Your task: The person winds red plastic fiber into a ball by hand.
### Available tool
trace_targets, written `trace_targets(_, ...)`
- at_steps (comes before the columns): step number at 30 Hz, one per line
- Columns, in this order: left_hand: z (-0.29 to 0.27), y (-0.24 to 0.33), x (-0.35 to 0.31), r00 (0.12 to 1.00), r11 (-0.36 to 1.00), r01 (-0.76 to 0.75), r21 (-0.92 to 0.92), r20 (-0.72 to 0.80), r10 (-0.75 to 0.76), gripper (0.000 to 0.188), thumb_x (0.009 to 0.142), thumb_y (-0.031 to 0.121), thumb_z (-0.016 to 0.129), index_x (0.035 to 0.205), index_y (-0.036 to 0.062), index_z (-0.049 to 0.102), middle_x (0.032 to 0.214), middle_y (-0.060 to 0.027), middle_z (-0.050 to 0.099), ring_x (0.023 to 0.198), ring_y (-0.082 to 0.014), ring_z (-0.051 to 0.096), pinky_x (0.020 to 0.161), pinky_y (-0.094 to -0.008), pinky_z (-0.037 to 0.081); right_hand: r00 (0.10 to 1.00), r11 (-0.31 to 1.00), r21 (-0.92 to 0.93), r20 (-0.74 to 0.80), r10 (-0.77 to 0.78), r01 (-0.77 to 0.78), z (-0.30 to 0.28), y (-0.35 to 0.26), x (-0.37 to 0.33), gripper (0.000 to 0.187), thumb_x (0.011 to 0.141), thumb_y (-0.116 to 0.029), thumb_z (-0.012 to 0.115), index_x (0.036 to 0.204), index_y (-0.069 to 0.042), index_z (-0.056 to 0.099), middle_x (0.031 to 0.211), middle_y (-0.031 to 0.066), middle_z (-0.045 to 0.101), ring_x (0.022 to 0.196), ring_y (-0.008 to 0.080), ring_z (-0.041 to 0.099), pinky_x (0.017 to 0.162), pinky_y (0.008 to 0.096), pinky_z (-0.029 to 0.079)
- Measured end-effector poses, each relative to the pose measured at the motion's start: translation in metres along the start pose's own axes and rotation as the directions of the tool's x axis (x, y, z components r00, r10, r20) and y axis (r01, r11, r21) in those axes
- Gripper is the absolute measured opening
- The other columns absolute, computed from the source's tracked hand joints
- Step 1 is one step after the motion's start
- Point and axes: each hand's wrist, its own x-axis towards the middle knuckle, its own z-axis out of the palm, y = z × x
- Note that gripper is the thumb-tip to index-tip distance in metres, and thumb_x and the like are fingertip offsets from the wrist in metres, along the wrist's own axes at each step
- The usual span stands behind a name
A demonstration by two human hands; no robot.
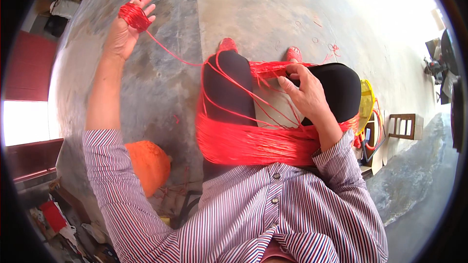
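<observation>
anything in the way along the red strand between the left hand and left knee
Nothing visible: the red strand runs unobstructed from the left hand, above the floor, to the left knee. The right hand is off to the right, by the right knee.

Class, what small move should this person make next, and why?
Perhaps use the right hand to part the loose red strands: several cross the gap between the knees, close to that hand, while one strand leads to the red cord wound around the left hand.
</observation>
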Motion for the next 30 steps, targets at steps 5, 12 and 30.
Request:
trace_targets(5,0.013,-0.008,0.006,1.0,0.999,0.023,-0.027,0.014,-0.023,0.053,0.089,0.024,0.065,0.132,0.0009,0.045,0.139,-0.0179,0.044,0.126,-0.0306,0.048,0.097,-0.039,0.046,0.947,0.962,-0.273,0.306,0.095,-0.008,0.041,0.045,-0.008,0.083,0.089,-0.064,0.042,0.134,0.005,0.04,0.121,0.0282,0.056,0.118,0.0394,0.052,0.096,0.0448,0.042)
trace_targets(12,0.007,-0.027,0.0,0.998,0.995,0.054,-0.078,0.017,-0.053,0.056,0.09,0.025,0.063,0.135,-0.0001,0.042,0.139,-0.0181,0.045,0.128,-0.0327,0.046,0.1,-0.0391,0.046,0.93,0.937,-0.192,0.174,0.325,-0.291,0.026,0.053,0.007,0.088,0.087,-0.067,0.045,0.13,0.009,0.04,0.117,0.029,0.059,0.112,0.0411,0.056,0.093,0.0448,0.045)
trace_targets(30,-0.016,-0.04,-0.014,0.999,0.988,0.043,-0.151,0.015,-0.042,0.059,0.088,0.023,0.064,0.136,-0.0005,0.041,0.14,-0.0186,0.044,0.128,-0.0318,0.046,0.101,-0.0407,0.045,0.902,0.722,0.665,0.409,-0.139,-0.19,0.043,-0.11,0.043,0.026,0.092,-0.029,0.06,0.097,-0.003,0.059,0.072,0.0004,0.054,0.059,0.0102,0.048,0.052,0.0244,0.038)
